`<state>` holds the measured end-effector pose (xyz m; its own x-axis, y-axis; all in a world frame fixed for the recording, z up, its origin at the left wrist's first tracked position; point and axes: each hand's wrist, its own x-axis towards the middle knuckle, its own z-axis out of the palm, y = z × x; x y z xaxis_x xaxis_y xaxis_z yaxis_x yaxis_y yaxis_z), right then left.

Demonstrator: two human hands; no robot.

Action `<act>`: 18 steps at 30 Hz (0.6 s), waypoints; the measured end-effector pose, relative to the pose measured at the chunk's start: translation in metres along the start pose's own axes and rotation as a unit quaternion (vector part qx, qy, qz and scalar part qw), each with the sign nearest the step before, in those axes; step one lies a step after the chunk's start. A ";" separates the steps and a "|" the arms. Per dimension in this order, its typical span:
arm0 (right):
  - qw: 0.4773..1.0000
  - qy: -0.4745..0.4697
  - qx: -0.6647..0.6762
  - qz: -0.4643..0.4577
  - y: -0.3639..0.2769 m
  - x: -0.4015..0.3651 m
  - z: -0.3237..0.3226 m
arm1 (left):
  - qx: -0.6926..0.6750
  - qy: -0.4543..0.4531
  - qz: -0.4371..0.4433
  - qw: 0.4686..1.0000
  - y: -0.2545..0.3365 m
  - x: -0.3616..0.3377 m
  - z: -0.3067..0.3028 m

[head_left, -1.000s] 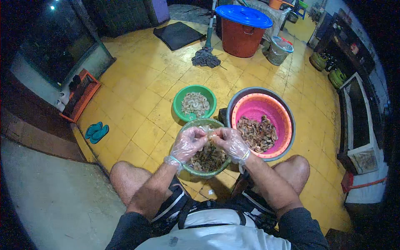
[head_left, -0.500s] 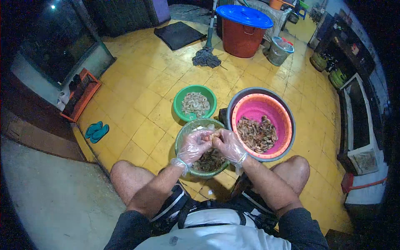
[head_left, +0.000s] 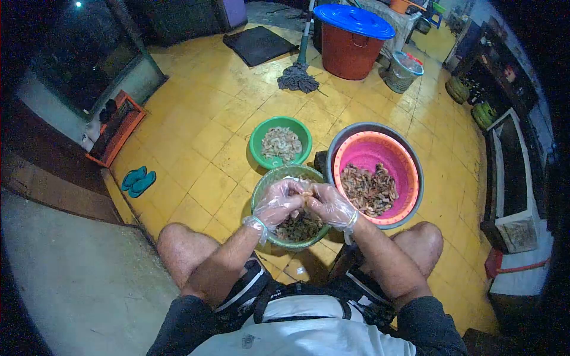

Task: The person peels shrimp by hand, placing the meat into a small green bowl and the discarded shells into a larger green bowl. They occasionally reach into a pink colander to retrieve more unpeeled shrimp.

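My left hand and my right hand, both in clear plastic gloves, meet above a green speckled basin. Their fingers are pinched together on a small shrimp, mostly covered by the fingertips. Dark shells and scraps lie in the basin beneath. Just beyond it, a bright green bowl holds pale peeled shrimp. To the right, a pink basket with an orange rim sits inside a dark grey tub and contains unpeeled brownish shrimp.
My bare knees flank the basins on the yellow tiled floor. Teal flip-flops and an orange rack are at left. Farther back stand a mop, a dark mat, a blue-lidded red bin and a metal bucket.
The view has shifted slightly, so the surroundings sit a little differently. Both hands stay together above the basin, with only small finger movements on the shrimp.
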<state>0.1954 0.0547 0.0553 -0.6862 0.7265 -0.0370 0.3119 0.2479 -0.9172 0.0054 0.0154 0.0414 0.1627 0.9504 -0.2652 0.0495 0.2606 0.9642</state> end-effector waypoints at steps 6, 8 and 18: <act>0.986 0.011 0.149 0.071 0.011 0.003 -0.002 | -0.337 0.017 -0.013 0.941 -0.010 0.006 -0.013; 0.978 0.056 0.197 0.049 0.015 0.004 -0.002 | -0.331 0.014 -0.017 0.943 -0.012 0.005 -0.015; 0.982 0.136 -0.121 -0.052 -0.027 -0.003 0.004 | -0.092 0.066 0.037 0.993 -0.013 0.002 -0.004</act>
<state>0.1861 0.0432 0.0789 -0.5319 0.8255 0.1888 0.4188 0.4503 -0.7886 0.0010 0.0145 0.0285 0.0283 0.9788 -0.2031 -0.1396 0.2050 0.9687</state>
